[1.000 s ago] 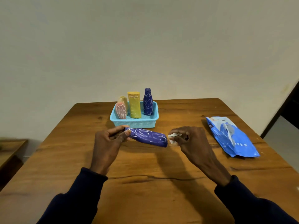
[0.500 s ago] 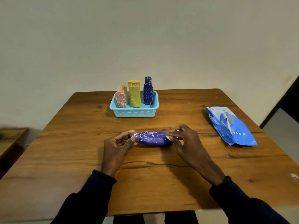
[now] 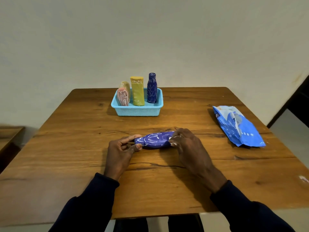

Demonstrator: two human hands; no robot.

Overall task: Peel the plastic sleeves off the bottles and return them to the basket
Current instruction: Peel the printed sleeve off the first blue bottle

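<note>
Wooden table (image 3: 83, 148): mid-surface lies a purple bottle (image 3: 154, 139), the left hand (image 3: 119, 151) pinching its neck and the right hand (image 3: 189, 144) pinching the sleeve (image 3: 173, 144) at its base. Peeling seems begun; next, a steady pull, then the far-edge basket (image 3: 137, 111).

No legible text. Small white print at the dark upper corner of the blue plastic packet (image 3: 240, 131), too blurred to read. On the sleeve of the purple bottle (image 3: 155, 139), only white scribbles.

Soft even indoor light, faint shadows under hands, wide-angle bending at edges, slight overall softness
</note>
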